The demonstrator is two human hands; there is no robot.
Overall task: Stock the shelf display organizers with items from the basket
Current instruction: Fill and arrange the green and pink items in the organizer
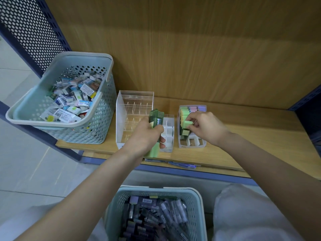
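green-capped item [188, 124], pinched by the right grip [205, 126], should go upright into the next free slot of the right organizer [192, 145] while the left grip [145, 136] clasps the spare bundle [156, 117].

Bare forearms [97, 180], white fabric [243, 214] over both legs.

The single head-worn wide-angle camera looks forward and down, close over the wooden shelf [251, 136] and the basket [182, 189] below it.
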